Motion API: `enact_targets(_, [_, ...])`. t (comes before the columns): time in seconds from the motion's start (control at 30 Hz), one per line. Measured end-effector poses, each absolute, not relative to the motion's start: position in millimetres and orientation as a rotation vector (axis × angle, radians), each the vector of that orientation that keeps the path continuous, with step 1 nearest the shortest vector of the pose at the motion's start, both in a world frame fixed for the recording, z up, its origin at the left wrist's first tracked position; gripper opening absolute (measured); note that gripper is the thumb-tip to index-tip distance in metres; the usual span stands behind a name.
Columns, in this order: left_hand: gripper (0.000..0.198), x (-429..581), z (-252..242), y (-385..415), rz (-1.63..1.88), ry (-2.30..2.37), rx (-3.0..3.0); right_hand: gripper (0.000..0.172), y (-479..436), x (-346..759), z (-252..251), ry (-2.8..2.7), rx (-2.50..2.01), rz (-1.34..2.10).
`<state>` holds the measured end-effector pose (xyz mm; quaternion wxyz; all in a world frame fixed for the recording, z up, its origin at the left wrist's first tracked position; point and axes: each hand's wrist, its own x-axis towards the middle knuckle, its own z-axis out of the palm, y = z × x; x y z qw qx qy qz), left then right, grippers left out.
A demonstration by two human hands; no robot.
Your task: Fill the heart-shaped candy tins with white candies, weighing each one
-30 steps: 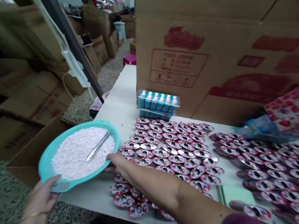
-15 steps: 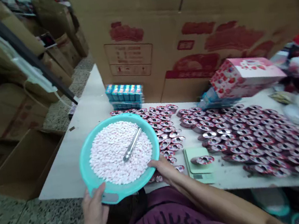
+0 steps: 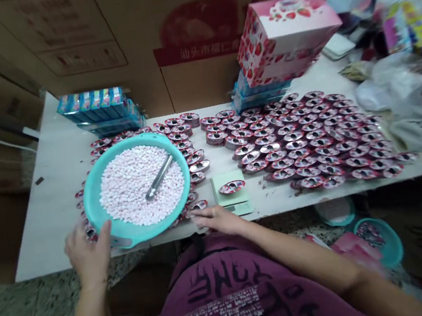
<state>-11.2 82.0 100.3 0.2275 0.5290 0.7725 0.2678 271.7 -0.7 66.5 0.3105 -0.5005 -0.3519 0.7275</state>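
Note:
A teal bowl (image 3: pixel 90 191) full of small pink and white candies (image 3: pixel 129 190) rests on the white table (image 3: pixel 50 172), on top of some round foil-topped tins. Metal tongs (image 3: pixel 158 177) lie in the candies. My left hand (image 3: pixel 88 251) grips the bowl's near-left rim, thumb over the edge. My right hand (image 3: pixel 215 217) lies at the table's front edge just right of the bowl, fingers stretched out towards it and holding nothing. Beside it a small green scale (image 3: pixel 237 205) carries one tin (image 3: pixel 232 187).
Many round tins (image 3: pixel 302 140) cover the table's middle and right. Blue packs (image 3: pixel 96 108) and a strawberry-printed box (image 3: pixel 283 32) stand at the back against big cardboard cartons (image 3: pixel 99 32). Plastic bags (image 3: pixel 393 85) lie at the right. Teal tubs (image 3: pixel 379 239) sit on the floor.
Both hands carried the bowl from the left and set it down on the table. My right hand has come off its rim. My view swung right and down.

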Motion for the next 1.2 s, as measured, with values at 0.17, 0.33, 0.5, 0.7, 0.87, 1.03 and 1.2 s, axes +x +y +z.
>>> enact_targets(0.17, [0.037, 64, 87, 108, 0.184, 1.673, 1.954, 0.036, -63, 412, 61, -1.15, -1.627, 1.591])
enact_targets(0.33, [0.048, 107, 52, 116, 0.089, 1.685, 1.993, 0.037, -87, 490, 58, -1.046, -1.772, 1.547])
enact_targets(0.5, [0.012, 114, 50, 106, 0.425, 1.776, 1.489, 0.041, -73, 466, 59, -1.003, -1.654, 1.532])
enact_targets(0.7, [0.01, 93, 67, 110, 0.713, 1.652, 1.11, 0.038, -55, 425, 55, -1.053, -1.664, 1.388])
enact_targets(0.87, [0.013, 64, 82, 114, 1.171, 0.978, 0.249, 0.037, -50, 409, 52, -1.067, -1.717, 1.322])
enact_targets(1.03, [0.015, 71, 82, 98, 1.06, 0.846, 0.016, 0.038, -34, 393, 43, -1.581, -1.909, 0.777])
enact_targets(1.2, [0.012, 79, 82, 87, 1.013, 0.884, 0.08, 0.062, -9, 385, 30, -2.179, -2.027, 0.493])
